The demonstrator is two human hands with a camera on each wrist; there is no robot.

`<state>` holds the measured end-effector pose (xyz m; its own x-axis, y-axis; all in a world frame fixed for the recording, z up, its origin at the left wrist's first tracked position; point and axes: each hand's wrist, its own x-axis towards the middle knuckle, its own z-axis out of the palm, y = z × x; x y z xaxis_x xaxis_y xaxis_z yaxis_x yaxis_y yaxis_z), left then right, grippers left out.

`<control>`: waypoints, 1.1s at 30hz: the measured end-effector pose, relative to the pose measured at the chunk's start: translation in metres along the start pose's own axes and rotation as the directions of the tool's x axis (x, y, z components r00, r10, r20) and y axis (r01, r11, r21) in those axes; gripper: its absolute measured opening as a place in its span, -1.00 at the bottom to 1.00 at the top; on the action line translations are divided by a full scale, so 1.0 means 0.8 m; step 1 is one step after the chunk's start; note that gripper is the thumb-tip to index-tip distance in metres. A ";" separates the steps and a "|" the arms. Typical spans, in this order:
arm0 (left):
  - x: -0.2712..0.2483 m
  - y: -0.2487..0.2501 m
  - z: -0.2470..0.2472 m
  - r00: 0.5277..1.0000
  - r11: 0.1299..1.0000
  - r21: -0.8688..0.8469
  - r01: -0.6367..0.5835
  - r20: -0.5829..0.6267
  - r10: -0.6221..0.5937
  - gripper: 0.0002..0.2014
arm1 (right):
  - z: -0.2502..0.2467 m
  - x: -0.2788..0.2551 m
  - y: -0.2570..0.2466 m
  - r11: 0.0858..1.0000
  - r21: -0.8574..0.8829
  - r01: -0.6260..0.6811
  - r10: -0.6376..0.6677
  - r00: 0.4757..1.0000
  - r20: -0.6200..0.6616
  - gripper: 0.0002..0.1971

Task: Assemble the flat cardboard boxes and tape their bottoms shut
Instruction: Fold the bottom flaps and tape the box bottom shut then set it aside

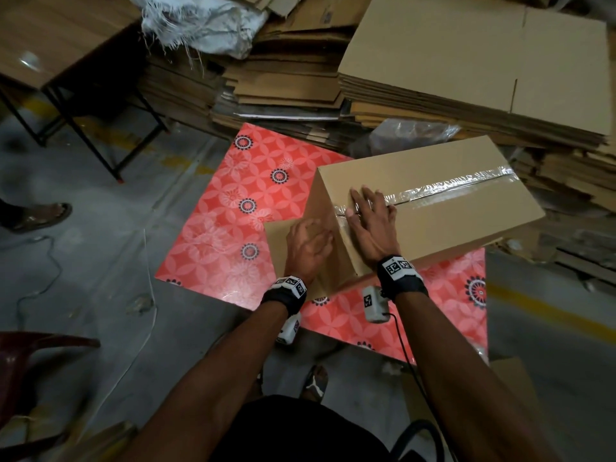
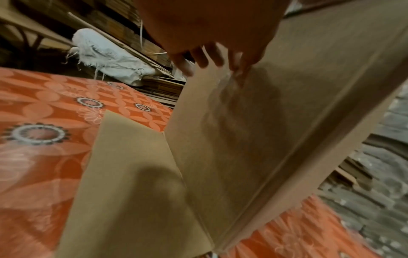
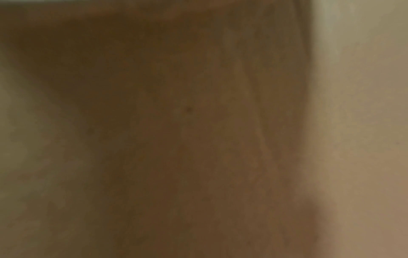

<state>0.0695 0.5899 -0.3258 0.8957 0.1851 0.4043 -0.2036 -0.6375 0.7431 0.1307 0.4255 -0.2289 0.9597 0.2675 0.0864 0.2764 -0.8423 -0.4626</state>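
A red floral-patterned mat (image 1: 233,208) lies on a grey concrete floor (image 1: 100,261). At the upper left stands a wooden table (image 1: 50,38) with black metal legs, and a frayed white woven sack (image 1: 203,21) is slumped beside it. A sandalled foot (image 1: 40,215) shows at the left edge, a dark red plastic chair (image 1: 30,358) below it.

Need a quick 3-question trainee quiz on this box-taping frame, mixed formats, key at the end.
1. True or false: clear shiny tape runs along the centre seam of the brown cardboard box.
2. The right hand is: A) gripping a tape roll B) pressing flat on the taped corner C) off the box.
3. What does the box sit on?

Key: 1 true. 2 B. 3 The red floral-patterned board; the left hand rests on the box's end face.
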 end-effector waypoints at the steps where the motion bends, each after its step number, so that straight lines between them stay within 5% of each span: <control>1: 0.001 0.000 0.002 0.999 0.999 0.021 -0.027 -0.021 0.027 -0.75 | 0.000 0.000 0.000 1.000 0.003 -0.001 0.001 1.000 0.000 -0.30; 23: 0.004 -0.008 0.008 0.984 0.992 -0.065 -0.112 -0.150 0.101 -0.86 | 0.002 0.002 0.000 1.000 0.025 -0.014 0.014 1.000 0.021 -0.32; 33: 0.016 0.010 0.017 0.998 0.988 -0.141 0.063 0.030 -0.060 -0.75 | -0.004 0.001 -0.002 0.999 0.041 -0.019 0.017 0.999 0.049 -0.29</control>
<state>0.0846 0.5770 -0.3215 0.9177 0.2002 0.3431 -0.2003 -0.5127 0.8349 0.1312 0.4253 -0.2256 0.9607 0.2753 0.0355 0.2556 -0.8276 -0.4998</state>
